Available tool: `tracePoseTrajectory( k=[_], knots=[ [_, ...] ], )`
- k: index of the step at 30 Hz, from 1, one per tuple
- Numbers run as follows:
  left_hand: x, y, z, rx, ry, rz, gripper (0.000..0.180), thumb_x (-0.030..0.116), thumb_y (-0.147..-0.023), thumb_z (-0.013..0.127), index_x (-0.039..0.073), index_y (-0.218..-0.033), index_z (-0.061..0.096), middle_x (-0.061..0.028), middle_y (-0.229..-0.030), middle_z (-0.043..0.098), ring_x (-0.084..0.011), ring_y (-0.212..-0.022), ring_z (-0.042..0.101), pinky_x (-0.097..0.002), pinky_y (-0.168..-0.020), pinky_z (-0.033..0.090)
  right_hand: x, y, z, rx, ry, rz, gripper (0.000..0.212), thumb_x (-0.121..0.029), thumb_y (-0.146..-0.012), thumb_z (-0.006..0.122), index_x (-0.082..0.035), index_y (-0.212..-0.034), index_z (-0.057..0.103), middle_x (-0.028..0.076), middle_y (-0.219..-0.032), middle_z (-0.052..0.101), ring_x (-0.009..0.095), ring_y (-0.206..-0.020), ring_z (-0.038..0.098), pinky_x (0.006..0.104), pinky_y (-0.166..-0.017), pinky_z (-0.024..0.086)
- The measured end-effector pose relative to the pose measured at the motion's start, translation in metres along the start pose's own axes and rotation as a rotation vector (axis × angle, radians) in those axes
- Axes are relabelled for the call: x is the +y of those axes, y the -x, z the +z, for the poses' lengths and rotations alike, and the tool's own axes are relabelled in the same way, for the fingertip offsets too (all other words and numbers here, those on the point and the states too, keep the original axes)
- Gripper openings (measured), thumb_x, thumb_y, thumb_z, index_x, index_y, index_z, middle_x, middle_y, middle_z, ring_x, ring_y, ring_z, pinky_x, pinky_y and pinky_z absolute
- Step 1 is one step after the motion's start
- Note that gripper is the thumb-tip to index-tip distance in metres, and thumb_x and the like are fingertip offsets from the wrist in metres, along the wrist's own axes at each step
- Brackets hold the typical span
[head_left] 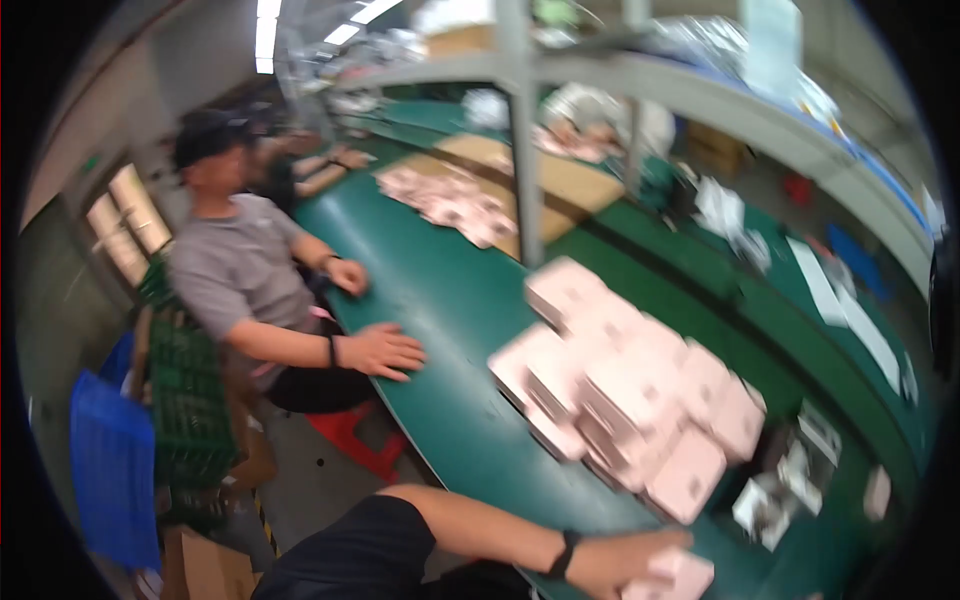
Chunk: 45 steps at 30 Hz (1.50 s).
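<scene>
My left hand (622, 564), with a black band at the wrist, reaches across the near edge of the bench. Its fingers are closed over a pale pink square case (682, 578), partly covered by the hand and cut off by the lower rim. Just beyond it lies a heap of similar pink cases (630, 385), stacked unevenly in layers on the green bench top (440, 330). Motion blur hides their finer detail. My right hand is out of view.
A co-worker in a grey shirt (240, 260) sits at left, one hand (385, 350) flat on the bench. Farther off are more pink pieces (450, 205) and a metal shelf post (525, 150). A box with white parts (790, 475) stands at right; green crates (185, 400) are at left.
</scene>
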<state>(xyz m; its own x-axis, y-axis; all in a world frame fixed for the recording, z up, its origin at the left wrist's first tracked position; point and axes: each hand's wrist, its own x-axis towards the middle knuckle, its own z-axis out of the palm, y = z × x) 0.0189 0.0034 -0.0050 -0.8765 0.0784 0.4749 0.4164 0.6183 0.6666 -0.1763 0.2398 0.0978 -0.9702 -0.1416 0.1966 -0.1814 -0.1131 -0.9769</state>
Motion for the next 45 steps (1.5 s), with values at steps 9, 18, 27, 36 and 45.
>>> tracePoseTrajectory(
  k=[9, 18, 27, 36, 45],
  knots=[
    [-0.021, -0.039, -0.017, -0.145, -0.063, -0.259, 0.07, 0.015, -0.067, 0.082, 0.02, -0.132, 0.056, -0.0189, -0.134, 0.039, -0.04, -0.116, 0.053, -0.0428, -0.096, 0.05, -0.025, -0.043, 0.063, -0.459, -0.314, -0.173, 0.027, -0.037, -0.1, 0.045, -0.01, -0.099, 0.045, 0.0, -0.064, 0.042, 0.011, -0.051, 0.04, 0.0286, -0.054, 0.038],
    [-0.006, -0.042, 0.006, -0.072, -0.039, -0.344, 0.074, 0.017, -0.067, 0.084, 0.026, -0.134, 0.055, -0.0183, -0.134, 0.039, -0.0382, -0.116, 0.053, -0.0425, -0.096, 0.05, -0.02, -0.076, 0.113, -0.476, -0.287, -0.229, 0.025, -0.033, -0.098, 0.049, -0.007, -0.098, 0.049, 0.004, -0.064, 0.047, 0.014, -0.052, 0.045, 0.031, -0.056, 0.041],
    [-0.009, -0.037, 0.002, -0.069, -0.042, -0.38, 0.079, 0.014, -0.065, 0.084, 0.028, -0.136, 0.053, -0.0178, -0.133, 0.039, -0.0387, -0.112, 0.055, -0.0435, -0.093, 0.052, -0.017, -0.071, 0.106, -0.555, -0.199, -0.052, 0.025, -0.032, -0.096, 0.051, -0.006, -0.099, 0.049, 0.004, -0.064, 0.046, 0.014, -0.052, 0.044, 0.0317, -0.056, 0.041],
    [-0.011, -0.035, 0.003, -0.073, -0.023, -0.385, 0.08, 0.012, -0.063, 0.084, 0.027, -0.135, 0.053, -0.0173, -0.133, 0.038, -0.038, -0.115, 0.053, -0.0436, -0.094, 0.052, 0.008, -0.051, 0.087, -0.557, -0.218, -0.091, 0.024, -0.032, -0.096, 0.049, -0.008, -0.098, 0.047, 0.003, -0.064, 0.045, 0.014, -0.051, 0.043, 0.0308, -0.056, 0.04],
    [-0.011, -0.035, 0.004, -0.054, -0.037, -0.367, 0.08, 0.012, -0.063, 0.085, 0.027, -0.135, 0.054, -0.0165, -0.132, 0.038, -0.0369, -0.116, 0.052, -0.0433, -0.095, 0.051, 0.021, -0.048, 0.08, -0.58, -0.282, -0.078, 0.025, -0.033, -0.095, 0.05, -0.009, -0.096, 0.044, 0.004, -0.063, 0.045, 0.014, -0.049, 0.042, 0.0312, -0.053, 0.04]
  ],
)
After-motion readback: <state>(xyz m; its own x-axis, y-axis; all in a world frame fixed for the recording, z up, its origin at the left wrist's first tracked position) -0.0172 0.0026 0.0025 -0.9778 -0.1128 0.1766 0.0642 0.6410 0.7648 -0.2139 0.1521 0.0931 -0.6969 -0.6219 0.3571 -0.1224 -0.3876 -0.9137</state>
